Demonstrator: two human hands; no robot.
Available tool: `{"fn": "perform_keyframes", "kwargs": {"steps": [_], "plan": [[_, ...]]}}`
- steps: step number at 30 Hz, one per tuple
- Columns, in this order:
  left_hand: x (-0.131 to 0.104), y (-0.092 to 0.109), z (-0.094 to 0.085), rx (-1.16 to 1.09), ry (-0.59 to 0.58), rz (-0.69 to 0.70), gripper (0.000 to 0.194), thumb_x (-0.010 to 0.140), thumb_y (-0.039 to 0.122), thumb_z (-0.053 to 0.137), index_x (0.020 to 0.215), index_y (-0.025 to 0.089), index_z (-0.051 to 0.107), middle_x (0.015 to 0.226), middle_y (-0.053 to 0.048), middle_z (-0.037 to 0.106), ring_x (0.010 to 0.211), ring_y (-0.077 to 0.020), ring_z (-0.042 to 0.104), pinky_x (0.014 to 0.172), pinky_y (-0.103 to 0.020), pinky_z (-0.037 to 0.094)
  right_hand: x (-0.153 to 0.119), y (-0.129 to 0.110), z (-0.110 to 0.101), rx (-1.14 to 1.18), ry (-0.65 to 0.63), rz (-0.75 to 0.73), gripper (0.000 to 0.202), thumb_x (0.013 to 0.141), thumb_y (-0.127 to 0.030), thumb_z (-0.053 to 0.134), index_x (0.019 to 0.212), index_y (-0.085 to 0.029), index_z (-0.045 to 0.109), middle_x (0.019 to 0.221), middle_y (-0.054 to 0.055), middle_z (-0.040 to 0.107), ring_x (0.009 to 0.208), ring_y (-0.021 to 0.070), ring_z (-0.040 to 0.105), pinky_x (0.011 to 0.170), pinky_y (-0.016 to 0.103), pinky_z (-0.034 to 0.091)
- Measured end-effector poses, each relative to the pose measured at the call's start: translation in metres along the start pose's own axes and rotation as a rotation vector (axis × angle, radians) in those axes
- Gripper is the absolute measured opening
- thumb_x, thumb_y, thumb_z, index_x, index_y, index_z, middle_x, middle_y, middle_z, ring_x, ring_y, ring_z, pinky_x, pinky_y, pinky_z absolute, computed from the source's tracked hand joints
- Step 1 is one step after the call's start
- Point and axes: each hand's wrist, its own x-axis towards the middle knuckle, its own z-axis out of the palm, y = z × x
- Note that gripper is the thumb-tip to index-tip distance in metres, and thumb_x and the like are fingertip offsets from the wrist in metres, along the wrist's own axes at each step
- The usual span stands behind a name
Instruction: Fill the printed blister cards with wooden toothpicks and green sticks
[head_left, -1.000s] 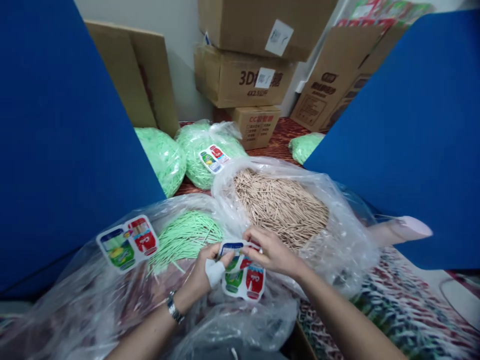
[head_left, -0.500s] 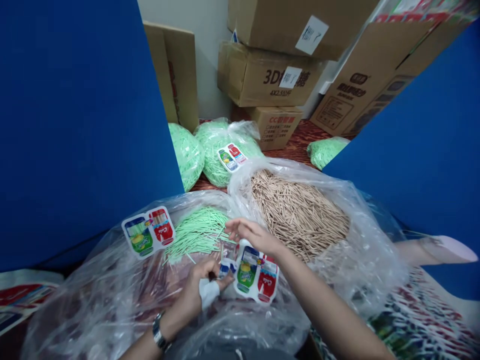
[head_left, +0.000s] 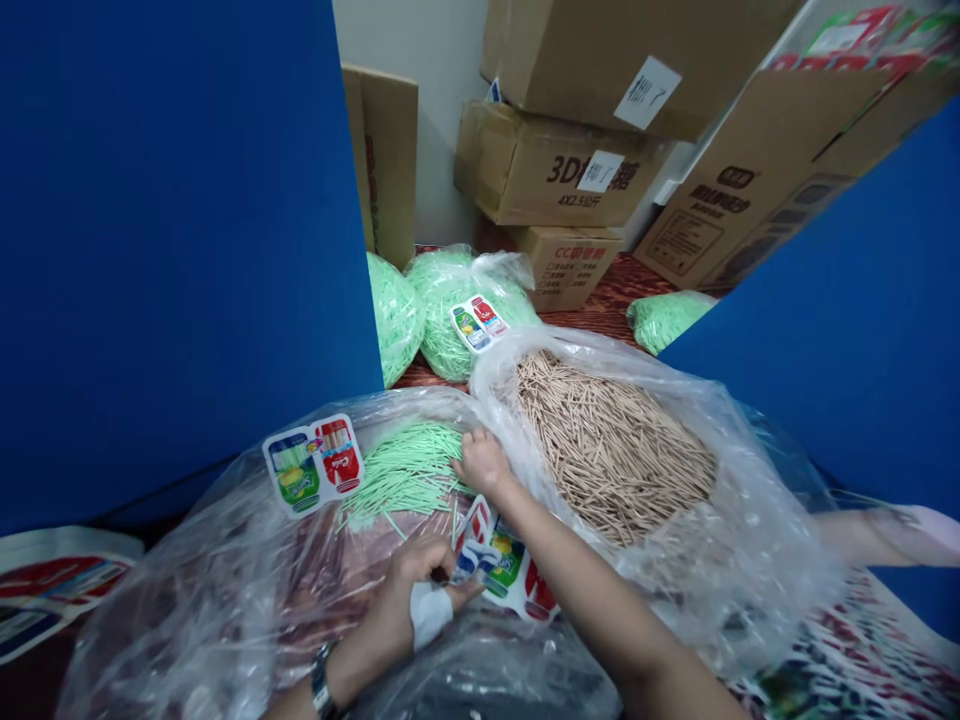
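Observation:
My left hand [head_left: 424, 580], with a white wrap near the thumb and a watch on the wrist, grips a small printed packet [head_left: 474, 535] low in the middle. My right hand [head_left: 484, 462] has its fingers curled down at the right edge of a heap of thin green sticks [head_left: 409, 462], on an opened clear plastic bag [head_left: 247, 560]. Its fingertips are partly hidden among the sticks. Beneath my right forearm lies a card with green and red bottle pictures [head_left: 536, 590]. A similar card [head_left: 313, 465] rests left of the green heap.
A clear bag of brown sticks [head_left: 619, 445] lies open on the right. Tied bags of green sticks [head_left: 457, 290] sit behind, with stacked cardboard boxes [head_left: 570, 165] at the wall. Blue panels [head_left: 180, 250] stand at both sides.
My right hand has moved from above the packet to the edge of the green sticks, its fingers curling in. My left hand keeps the packet. The view has shifted slightly.

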Motion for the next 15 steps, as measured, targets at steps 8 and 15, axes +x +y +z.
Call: {"fn": "perform_keyframes", "kwargs": {"steps": [8, 15], "plan": [[0.003, 0.006, -0.001, -0.004, -0.014, 0.006, 0.032, 0.075, 0.029, 0.066, 0.058, 0.019, 0.04, 0.059, 0.004, 0.042, 0.056, -0.0108, 0.037, 0.052, -0.021, 0.027, 0.001, -0.003, 0.002, -0.003, -0.048, -0.001, 0.03, 0.087, -0.006, 0.034, 0.102, -0.01, 0.059, 0.108, 0.02, 0.058, 0.104, 0.0289, 0.053, 0.085, 0.039, 0.045], [0.002, 0.006, -0.001, 0.011, -0.02, 0.004, 0.033, 0.077, 0.027, 0.064, 0.059, 0.019, 0.037, 0.06, 0.005, 0.039, 0.057, -0.0101, 0.035, 0.053, -0.021, 0.027, -0.006, 0.007, -0.008, 0.327, -0.029, 0.022, 0.022, 0.093, -0.02, 0.034, 0.102, -0.011, 0.052, 0.1, 0.016, 0.06, 0.099, 0.0262, 0.055, 0.089, 0.039, 0.04]]}}
